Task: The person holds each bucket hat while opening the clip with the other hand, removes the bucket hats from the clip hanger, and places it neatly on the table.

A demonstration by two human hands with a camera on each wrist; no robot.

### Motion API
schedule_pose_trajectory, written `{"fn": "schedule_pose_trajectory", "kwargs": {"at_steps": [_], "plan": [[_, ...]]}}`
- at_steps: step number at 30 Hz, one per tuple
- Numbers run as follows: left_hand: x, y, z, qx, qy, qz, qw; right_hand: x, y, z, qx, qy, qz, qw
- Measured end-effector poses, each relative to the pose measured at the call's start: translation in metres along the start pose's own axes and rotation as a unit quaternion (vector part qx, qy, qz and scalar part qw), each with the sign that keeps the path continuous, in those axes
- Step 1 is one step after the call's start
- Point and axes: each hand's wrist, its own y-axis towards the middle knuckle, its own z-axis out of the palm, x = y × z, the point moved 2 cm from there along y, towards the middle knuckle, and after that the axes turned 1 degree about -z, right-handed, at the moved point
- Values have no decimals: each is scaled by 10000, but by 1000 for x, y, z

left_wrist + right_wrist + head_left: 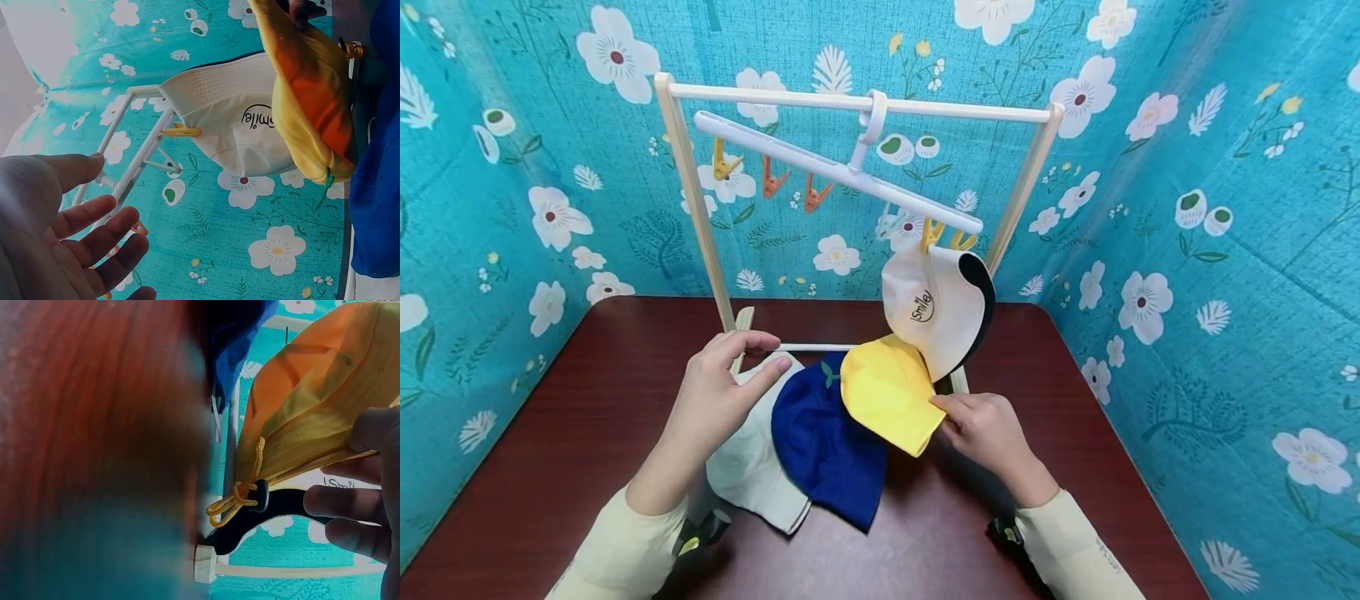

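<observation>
My right hand [988, 429] pinches the yellow hat [887, 392] by its edge; wrist cam shows its yellow cord [240, 494], head cam doesn't. Left hand [722, 392] is spread, holding nothing, over the white hat [752, 475].

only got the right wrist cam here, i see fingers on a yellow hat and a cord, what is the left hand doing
Observer: The left hand holds nothing; its fingers are loosely spread above a pale hat on the table.
Operator: any other hats near it
Observer: Yes, a blue hat lies between the pale one and the yellow hat.
Operator: is anything hung up yet
Observer: A cream hat printed "smile" hangs from a yellow clip on the white hanger.
Operator: and my hand
Observer: The right hand pinches the yellow hat's edge.
</observation>
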Motion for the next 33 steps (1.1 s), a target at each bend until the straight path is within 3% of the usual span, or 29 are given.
{"fn": "schedule_pose_trajectory", "kwargs": {"at_steps": [18, 33], "plan": [[-2, 2, -2, -20, 108, 117, 9999, 4, -1, 12, 626, 111, -219, 9977], [-1, 0, -1, 4, 150, 110, 9998, 7, -6, 15, 878, 279, -356, 9951]]}}
